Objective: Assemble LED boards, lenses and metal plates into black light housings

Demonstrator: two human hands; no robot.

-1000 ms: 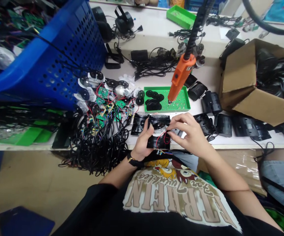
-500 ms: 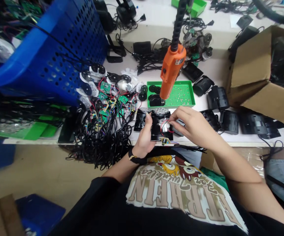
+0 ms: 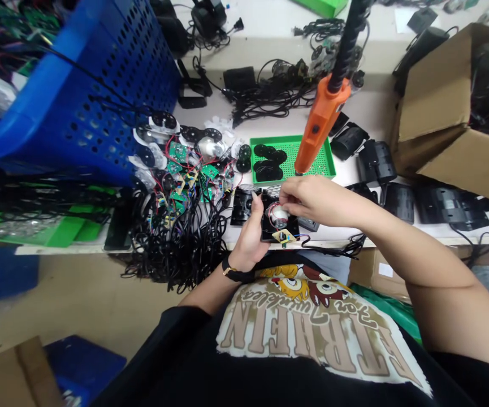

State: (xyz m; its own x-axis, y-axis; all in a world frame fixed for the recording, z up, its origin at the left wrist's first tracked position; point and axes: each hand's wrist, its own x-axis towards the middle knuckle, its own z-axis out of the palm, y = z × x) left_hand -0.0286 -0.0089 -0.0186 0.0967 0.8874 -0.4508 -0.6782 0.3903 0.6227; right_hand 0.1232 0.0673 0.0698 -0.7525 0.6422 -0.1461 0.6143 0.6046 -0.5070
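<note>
My left hand (image 3: 251,236) grips the left side of a black plastic housing (image 3: 268,230) at the table's front edge, thumb up. A silvery motor (image 3: 277,216) sits in the housing with thin red wire looped around it. A small tan circuit board (image 3: 284,236) hangs at the housing's near edge, with a black cable running right. My right hand (image 3: 316,199) reaches in from the right, fingers pinched at the motor's upper right; what they hold is hidden. Just behind this hand hangs an orange electric screwdriver (image 3: 318,124), its tip over a green tray (image 3: 291,141).
Black discs (image 3: 268,169) and small screws lie in the tray. To the left is a heap of wired motors and boards (image 3: 185,169) beside a blue basket (image 3: 112,85). Black housings (image 3: 375,161) and an open cardboard box (image 3: 435,102) stand at the right.
My right hand has moved slightly up and left over the motor, and the red wire now lies looped around it. The screwdriver has swung right. My left hand keeps its hold.
</note>
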